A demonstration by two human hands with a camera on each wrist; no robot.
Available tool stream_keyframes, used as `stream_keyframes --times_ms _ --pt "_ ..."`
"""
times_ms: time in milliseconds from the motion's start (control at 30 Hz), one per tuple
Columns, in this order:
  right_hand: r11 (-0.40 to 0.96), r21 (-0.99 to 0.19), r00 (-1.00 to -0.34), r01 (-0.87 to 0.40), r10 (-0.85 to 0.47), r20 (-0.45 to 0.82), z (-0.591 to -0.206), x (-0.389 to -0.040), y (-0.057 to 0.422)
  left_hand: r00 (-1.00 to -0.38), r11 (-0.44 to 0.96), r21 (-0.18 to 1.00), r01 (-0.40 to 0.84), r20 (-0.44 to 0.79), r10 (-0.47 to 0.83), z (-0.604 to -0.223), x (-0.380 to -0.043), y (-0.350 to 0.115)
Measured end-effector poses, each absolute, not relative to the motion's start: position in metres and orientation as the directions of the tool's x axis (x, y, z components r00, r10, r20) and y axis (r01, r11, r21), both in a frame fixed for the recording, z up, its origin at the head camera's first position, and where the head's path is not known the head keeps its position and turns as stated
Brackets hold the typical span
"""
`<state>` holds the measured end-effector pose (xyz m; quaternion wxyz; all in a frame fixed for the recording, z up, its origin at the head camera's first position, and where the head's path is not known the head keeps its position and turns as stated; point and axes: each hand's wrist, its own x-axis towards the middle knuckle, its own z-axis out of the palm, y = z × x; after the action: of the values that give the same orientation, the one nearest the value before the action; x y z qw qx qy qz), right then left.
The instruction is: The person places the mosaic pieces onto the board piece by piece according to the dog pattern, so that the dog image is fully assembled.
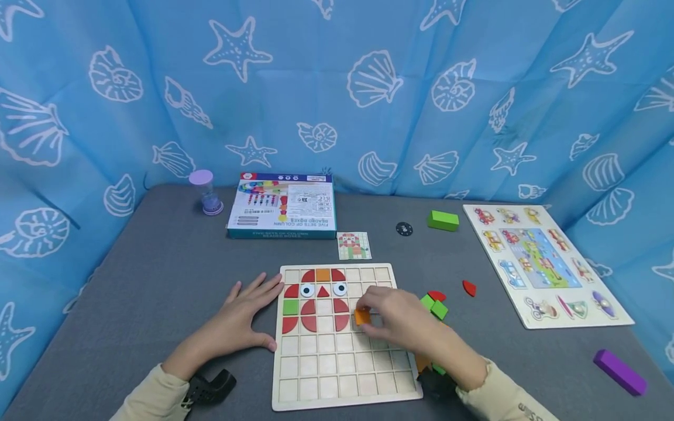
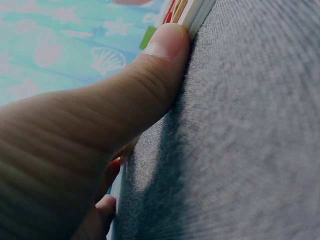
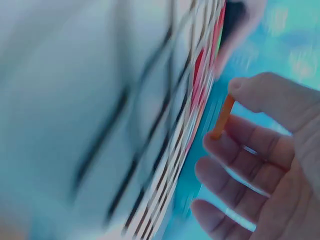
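Between thumb and index finger my right hand pinches an orange square tile, held edge-on above the board in the right wrist view. Below lies a wooden grid board, its upper left cells filled with red quarter-circle tiles, a green square, an orange square, a red triangle and two round eye pieces. Fingers spread, my left hand rests at the board's left edge. Its thumb touches the board's side in the left wrist view.
Loose green tiles and red tiles lie right of the board, partly hidden by the right arm. Behind it are a pattern card, a box, a black disc and a green block. A picture puzzle and purple block lie right.
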<state>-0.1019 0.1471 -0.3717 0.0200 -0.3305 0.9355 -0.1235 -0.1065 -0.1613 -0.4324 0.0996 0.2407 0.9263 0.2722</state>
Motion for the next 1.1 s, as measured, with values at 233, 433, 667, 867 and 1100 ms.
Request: stream_keyframes --times_ms 233,433,667,867,1100 --pt "0.695 -0.150 -0.705 -0.703 -0.710 0.015 -0.377 -0.081 0.107 -0.869 0.748 0.540 0.386 -0.059 0.492 -0.432 -0.106 -0.161" --pt "0.680 -0.090 -0.683 -0.728 -0.730 0.005 -0.383 -0.080 0.093 -0.869 0.746 0.543 0.387 -0.057 0.492 -0.431 -0.106 -0.161" --pt "0.677 -0.065 -0.679 -0.733 -0.734 0.015 -0.382 -0.079 0.085 -0.863 0.729 0.549 0.408 -0.029 0.505 -0.431 -0.107 -0.162" --pt "0.690 -0.062 -0.691 -0.721 -0.723 -0.005 -0.382 -0.079 0.083 -0.860 0.724 0.553 0.413 -0.026 0.510 -0.431 -0.107 -0.163" --pt "0.702 -0.073 -0.701 -0.709 -0.712 -0.039 -0.381 -0.079 0.081 -0.858 0.721 0.556 0.414 -0.026 0.513 -0.430 -0.107 -0.163"
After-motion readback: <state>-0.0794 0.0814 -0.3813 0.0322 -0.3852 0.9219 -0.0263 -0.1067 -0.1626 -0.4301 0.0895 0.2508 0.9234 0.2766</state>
